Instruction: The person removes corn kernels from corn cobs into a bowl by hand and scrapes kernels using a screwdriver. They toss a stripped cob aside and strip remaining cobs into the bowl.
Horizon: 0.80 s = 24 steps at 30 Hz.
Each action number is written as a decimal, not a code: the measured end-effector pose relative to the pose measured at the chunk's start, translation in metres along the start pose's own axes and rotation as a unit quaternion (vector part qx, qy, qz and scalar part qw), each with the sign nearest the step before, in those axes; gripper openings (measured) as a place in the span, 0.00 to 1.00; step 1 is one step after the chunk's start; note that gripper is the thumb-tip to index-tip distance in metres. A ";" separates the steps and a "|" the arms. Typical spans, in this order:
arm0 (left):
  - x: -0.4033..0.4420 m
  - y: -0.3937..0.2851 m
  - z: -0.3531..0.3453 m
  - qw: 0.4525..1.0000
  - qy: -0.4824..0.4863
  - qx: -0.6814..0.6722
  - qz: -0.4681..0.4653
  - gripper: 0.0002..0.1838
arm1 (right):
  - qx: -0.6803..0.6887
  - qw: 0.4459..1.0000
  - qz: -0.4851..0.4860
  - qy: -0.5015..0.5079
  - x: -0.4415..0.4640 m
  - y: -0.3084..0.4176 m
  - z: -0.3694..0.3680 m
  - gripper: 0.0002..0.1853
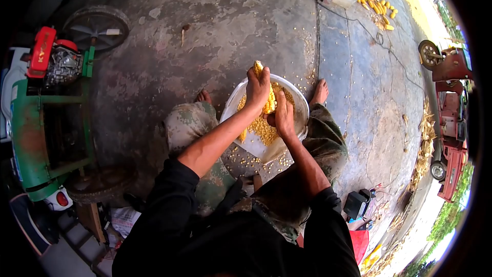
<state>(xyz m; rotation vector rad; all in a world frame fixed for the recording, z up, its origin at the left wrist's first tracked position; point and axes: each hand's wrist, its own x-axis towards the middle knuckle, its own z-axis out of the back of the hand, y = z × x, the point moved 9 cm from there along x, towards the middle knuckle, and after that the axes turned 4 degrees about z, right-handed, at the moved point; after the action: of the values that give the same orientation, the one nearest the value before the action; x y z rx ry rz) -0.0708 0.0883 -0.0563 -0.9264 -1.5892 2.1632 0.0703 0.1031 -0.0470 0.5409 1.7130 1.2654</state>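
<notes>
My left hand (258,90) is wrapped round the upper part of a yellow corn cob (270,101), whose tip sticks out above the fingers. Close by, my right hand (283,115) presses against the cob's lower end with bent fingers. Both are above a wide white basin (233,96) set between my feet. Loose corn kernels (264,132) lie in the basin. Another cob (243,135) rests at its left side, partly hidden by my left forearm. My palms and some fingertips are hidden.
Kernels (246,160) are scattered over the concrete floor around the basin. On the left stands a green machine (51,138) with a red engine and wheels. A pile of cobs (378,4) lies at upper right, beside a cable (380,37). A red vehicle (452,169) stands far right.
</notes>
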 end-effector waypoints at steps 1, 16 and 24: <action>0.000 0.000 0.001 1.000 -0.005 -0.004 0.002 0.35 | 0.000 1.000 0.000 0.001 0.001 0.000 0.001 0.35; -0.007 0.001 -0.006 0.998 0.049 0.038 -0.031 0.38 | -0.138 0.985 0.100 0.001 0.006 -0.001 0.007 0.36; -0.001 0.010 0.000 0.995 0.041 -0.074 0.050 0.37 | -0.077 0.997 0.020 0.016 -0.009 0.013 0.001 0.36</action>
<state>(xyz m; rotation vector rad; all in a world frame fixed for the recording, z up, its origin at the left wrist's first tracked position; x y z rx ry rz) -0.0687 0.0847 -0.0653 -1.1472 -1.7149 2.0640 0.0731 0.1015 -0.0311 0.4683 1.6217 1.4271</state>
